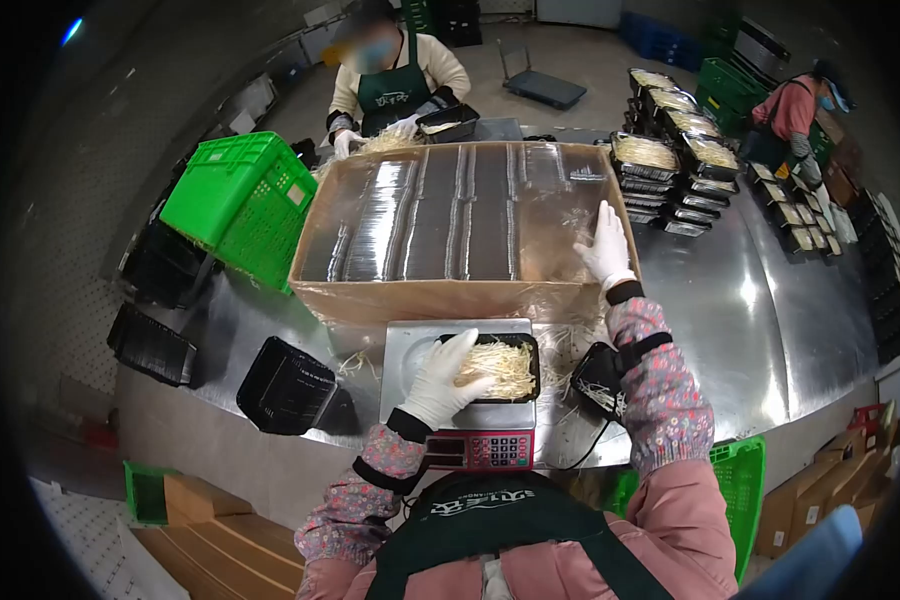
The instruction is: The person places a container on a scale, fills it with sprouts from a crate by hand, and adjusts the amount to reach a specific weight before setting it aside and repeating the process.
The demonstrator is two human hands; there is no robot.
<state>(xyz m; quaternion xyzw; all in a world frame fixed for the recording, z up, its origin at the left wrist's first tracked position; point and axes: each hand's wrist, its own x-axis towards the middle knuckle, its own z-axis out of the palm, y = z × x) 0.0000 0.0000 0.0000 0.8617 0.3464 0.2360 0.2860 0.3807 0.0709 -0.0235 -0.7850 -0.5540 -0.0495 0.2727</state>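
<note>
A black plastic tray (531,352) filled with pale, thin sprout-like strands (507,368) sits on the plate of a digital scale (402,343). My left hand (438,385), in a white glove, lies over the tray's left side with thumb and fingers apart, touching the strands. Its fingertips partly cover the tray's rim. Farther forward, my right hand (604,247), also gloved, is spread against the right end of a large cardboard box (440,298). Inside that box stand rows of nested black trays (435,215) and clear plastic film.
Black trays (286,388) lie left of the scale; another (598,380) is tilted beside my right forearm. A green crate (235,190) leans at the box's left. Filled trays (645,155) are stacked at right. Two co-workers (395,85) stand across the table (710,300).
</note>
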